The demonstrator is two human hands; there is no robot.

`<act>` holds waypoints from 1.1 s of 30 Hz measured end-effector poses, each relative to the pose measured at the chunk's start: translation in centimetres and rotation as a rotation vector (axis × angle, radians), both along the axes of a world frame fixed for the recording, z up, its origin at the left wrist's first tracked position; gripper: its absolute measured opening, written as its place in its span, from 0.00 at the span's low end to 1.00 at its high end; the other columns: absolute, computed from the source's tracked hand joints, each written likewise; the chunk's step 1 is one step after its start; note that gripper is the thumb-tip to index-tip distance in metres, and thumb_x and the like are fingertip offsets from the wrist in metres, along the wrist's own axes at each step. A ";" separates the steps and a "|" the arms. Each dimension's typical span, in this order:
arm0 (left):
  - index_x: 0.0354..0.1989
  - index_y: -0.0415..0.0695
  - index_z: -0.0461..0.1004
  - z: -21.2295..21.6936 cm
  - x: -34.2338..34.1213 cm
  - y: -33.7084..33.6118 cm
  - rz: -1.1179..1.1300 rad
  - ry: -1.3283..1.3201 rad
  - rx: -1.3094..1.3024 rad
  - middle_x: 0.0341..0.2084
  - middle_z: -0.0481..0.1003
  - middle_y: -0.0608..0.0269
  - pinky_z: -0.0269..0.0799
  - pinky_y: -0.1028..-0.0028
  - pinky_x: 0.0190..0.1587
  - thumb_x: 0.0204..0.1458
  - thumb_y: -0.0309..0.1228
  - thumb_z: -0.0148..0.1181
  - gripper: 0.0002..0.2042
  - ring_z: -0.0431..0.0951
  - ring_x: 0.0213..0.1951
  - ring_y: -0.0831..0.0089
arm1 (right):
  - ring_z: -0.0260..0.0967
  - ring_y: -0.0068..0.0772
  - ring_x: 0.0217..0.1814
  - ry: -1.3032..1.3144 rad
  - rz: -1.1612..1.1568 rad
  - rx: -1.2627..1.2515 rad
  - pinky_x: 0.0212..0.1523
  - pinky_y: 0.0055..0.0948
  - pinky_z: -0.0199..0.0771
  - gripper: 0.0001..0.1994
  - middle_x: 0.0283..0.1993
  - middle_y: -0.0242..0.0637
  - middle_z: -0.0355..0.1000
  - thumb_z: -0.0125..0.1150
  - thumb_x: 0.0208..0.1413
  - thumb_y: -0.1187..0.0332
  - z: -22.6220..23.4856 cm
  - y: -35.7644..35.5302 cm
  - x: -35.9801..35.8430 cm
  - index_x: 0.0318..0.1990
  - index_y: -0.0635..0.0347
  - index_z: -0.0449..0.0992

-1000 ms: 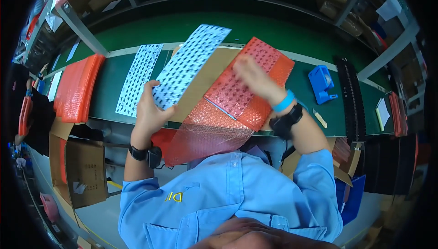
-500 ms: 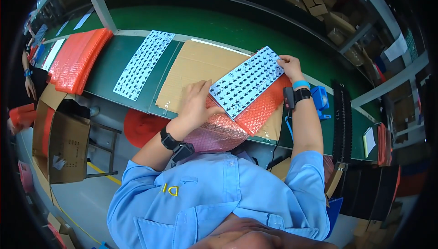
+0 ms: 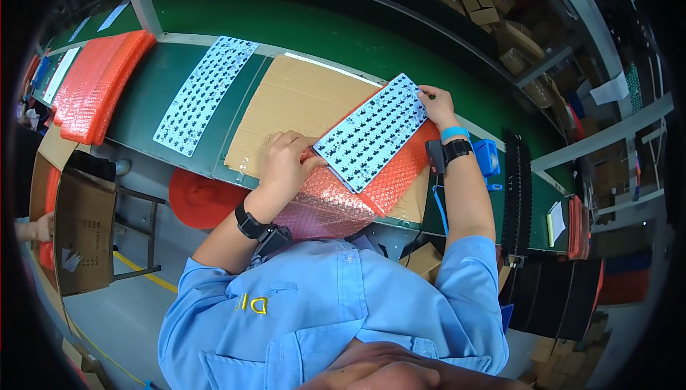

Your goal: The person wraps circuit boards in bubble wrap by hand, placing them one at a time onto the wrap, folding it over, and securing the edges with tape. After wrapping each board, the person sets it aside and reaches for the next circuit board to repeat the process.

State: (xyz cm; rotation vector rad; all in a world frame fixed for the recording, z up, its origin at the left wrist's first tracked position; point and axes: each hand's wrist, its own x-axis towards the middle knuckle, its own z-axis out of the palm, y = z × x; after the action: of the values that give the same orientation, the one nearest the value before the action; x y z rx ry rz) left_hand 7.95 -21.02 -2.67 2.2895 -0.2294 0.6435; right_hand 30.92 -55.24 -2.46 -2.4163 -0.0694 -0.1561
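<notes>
A white keyboard circuit board (image 3: pixel 371 132) with rows of black marks lies slanted over a red bubble-wrap bag (image 3: pixel 400 168). At its upper right corner, my right hand (image 3: pixel 437 105) grips the board between thumb and fingers. My left hand (image 3: pixel 287 165) is closed by the board's lower left end, pinching a bit of red bubble wrap between fingers and thumb. Red wrap also shows along the board's upper left edge. Beneath everything is a flat brown cardboard sheet (image 3: pixel 279 97).
Another white circuit board (image 3: pixel 207 93) lies on the green bench at left, beside a stack of red bubble-wrap bags (image 3: pixel 103 90). An open cardboard box (image 3: pixel 86 225) stands at lower left, with another person's hand (image 3: pixel 44 228) at it. A blue device (image 3: pixel 486 158) sits past my right wrist.
My left fingers have gone from resting by the board's end to pinching red wrap there. Red wrap now shows along the board's upper left edge. The other person's hand has moved to the box.
</notes>
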 end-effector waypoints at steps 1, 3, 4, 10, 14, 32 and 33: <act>0.37 0.41 0.83 0.0 0.0 0.0 0.002 0.005 -0.002 0.31 0.78 0.54 0.71 0.61 0.44 0.35 0.33 0.75 0.18 0.76 0.38 0.55 | 0.77 0.35 0.42 0.000 0.002 -0.004 0.46 0.31 0.74 0.14 0.41 0.43 0.80 0.67 0.55 0.63 0.3 0.1 0.0 0.47 0.57 0.83; 0.37 0.41 0.83 0.1 0.0 0.0 0.007 0.012 -0.015 0.31 0.78 0.54 0.71 0.61 0.43 0.35 0.33 0.75 0.18 0.76 0.38 0.55 | 0.76 0.33 0.42 0.040 0.010 -0.043 0.46 0.29 0.74 0.16 0.43 0.41 0.79 0.66 0.56 0.65 1.0 0.8 -0.2 0.50 0.62 0.80; 0.36 0.41 0.83 0.2 -0.1 0.0 0.008 0.018 -0.023 0.31 0.78 0.54 0.71 0.61 0.43 0.35 0.33 0.75 0.18 0.76 0.38 0.55 | 0.75 0.32 0.42 0.059 0.015 -0.061 0.46 0.29 0.74 0.17 0.43 0.40 0.79 0.66 0.57 0.66 1.4 1.1 -0.3 0.52 0.64 0.79; 0.37 0.40 0.82 0.4 -0.1 0.0 -0.001 0.062 -0.038 0.32 0.78 0.54 0.71 0.60 0.44 0.35 0.33 0.75 0.18 0.76 0.38 0.54 | 0.76 0.30 0.41 0.435 -0.017 0.168 0.46 0.27 0.75 0.17 0.43 0.40 0.79 0.68 0.55 0.66 5.1 1.8 0.0 0.49 0.68 0.78; 0.40 0.41 0.81 0.4 -0.3 0.1 0.026 -0.032 -0.089 0.33 0.78 0.54 0.72 0.61 0.44 0.35 0.32 0.75 0.20 0.76 0.38 0.55 | 0.77 0.30 0.42 0.607 0.178 0.304 0.47 0.27 0.76 0.17 0.44 0.41 0.79 0.68 0.54 0.66 10.1 0.3 0.0 0.47 0.67 0.77; 0.30 0.42 0.79 -5.0 -11.4 12.6 0.205 0.622 0.266 0.24 0.77 0.46 0.74 0.53 0.36 0.48 0.29 0.57 0.06 0.78 0.31 0.45 | 0.78 0.27 0.42 -0.021 0.405 0.432 0.49 0.28 0.78 0.26 0.45 0.40 0.79 0.70 0.47 0.68 33.3 -9.8 -13.0 0.54 0.65 0.72; 0.32 0.43 0.80 -8.2 -11.8 14.1 0.387 0.625 0.291 0.25 0.77 0.46 0.74 0.51 0.37 0.48 0.30 0.56 0.08 0.79 0.32 0.46 | 0.78 0.27 0.42 -0.019 0.392 0.457 0.49 0.28 0.78 0.25 0.45 0.40 0.79 0.70 0.47 0.68 33.7 -9.6 -13.3 0.55 0.65 0.72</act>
State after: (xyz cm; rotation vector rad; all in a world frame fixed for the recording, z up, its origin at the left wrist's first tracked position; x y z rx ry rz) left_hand -3.86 -6.89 -10.83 2.7158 0.4541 0.0461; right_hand 17.64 -64.82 31.22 -1.9038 -0.4618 -0.0108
